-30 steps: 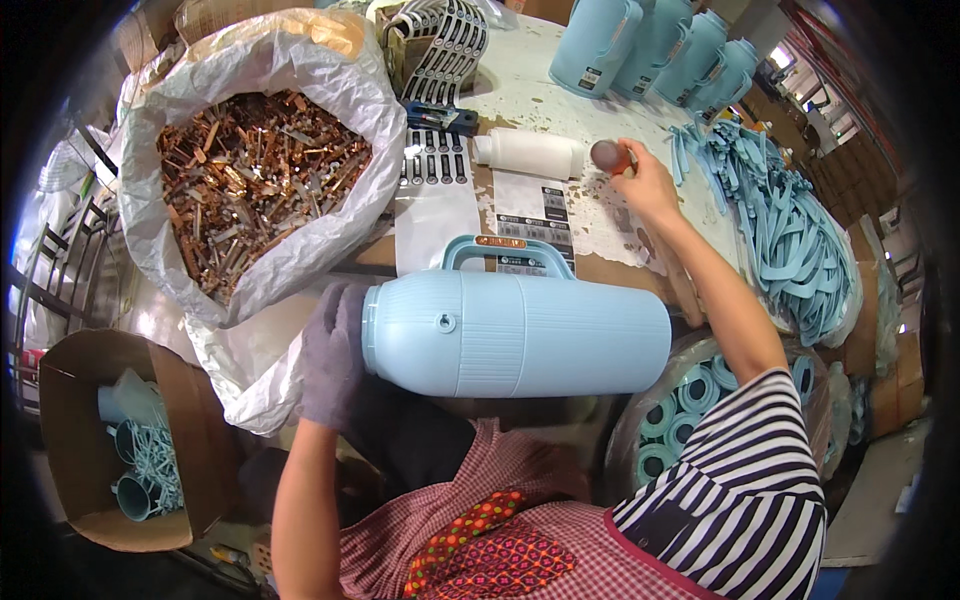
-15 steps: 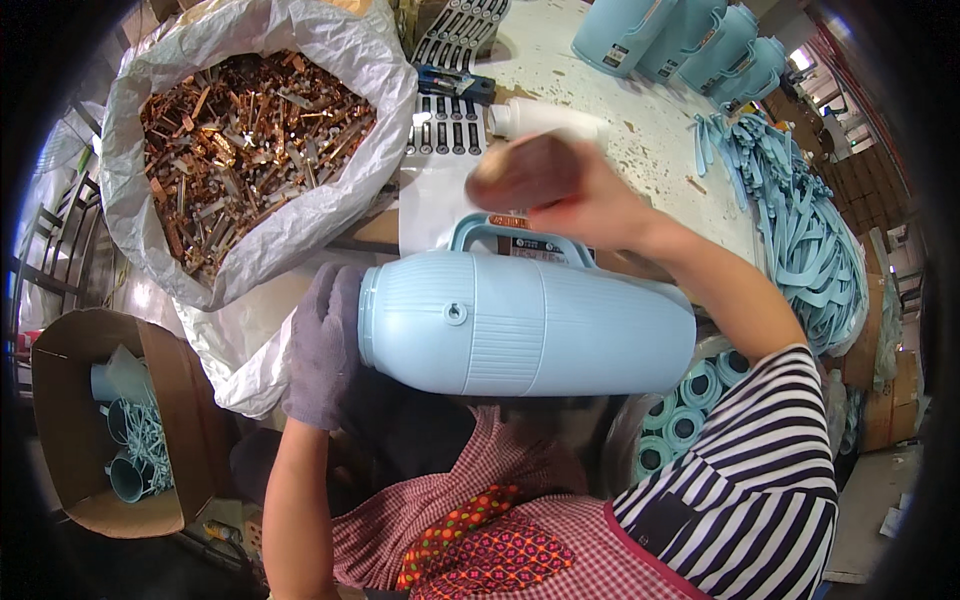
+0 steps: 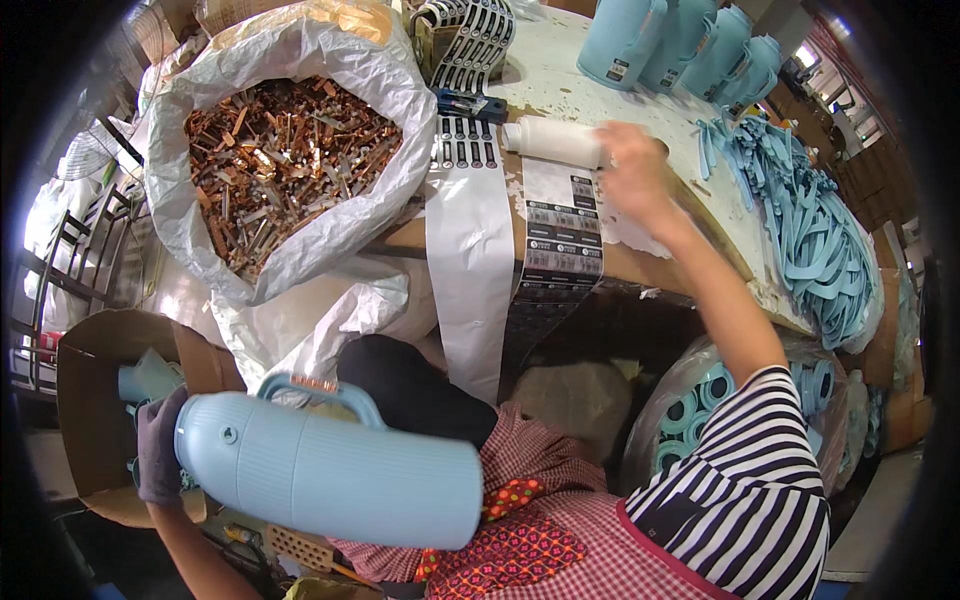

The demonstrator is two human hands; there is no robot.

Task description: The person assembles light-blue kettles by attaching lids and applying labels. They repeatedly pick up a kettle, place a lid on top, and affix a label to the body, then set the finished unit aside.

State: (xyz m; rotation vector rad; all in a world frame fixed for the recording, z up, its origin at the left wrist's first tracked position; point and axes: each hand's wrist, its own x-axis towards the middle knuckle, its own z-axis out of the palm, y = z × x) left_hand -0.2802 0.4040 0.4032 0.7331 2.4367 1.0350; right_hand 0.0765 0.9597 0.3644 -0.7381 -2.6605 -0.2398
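Observation:
My left hand (image 3: 160, 450), in a grey glove, grips the narrow end of a light blue vacuum jug body (image 3: 340, 465). The jug lies on its side across my lap, its handle (image 3: 335, 395) facing up. A coppery strip (image 3: 315, 383) sits on that handle. My bare right hand (image 3: 636, 178) is over the table beside a white roll (image 3: 560, 140). Motion blurs its fingers, and whether it holds anything is unclear. Below the roll, a strip of black-and-white labels (image 3: 562, 240) hangs over the table edge.
A white sack (image 3: 290, 260) of copper and grey metal pieces stands at the left. Several blue jugs (image 3: 620, 45) and a heap of blue straps (image 3: 810, 240) are on the table. A cardboard box (image 3: 95, 400) stands lower left; a bag of blue rings (image 3: 690, 420) lies right.
The jug has moved left and down toward my lap with my left hand. My right hand, which held a blurred brown object above the jug, has moved right toward the table.

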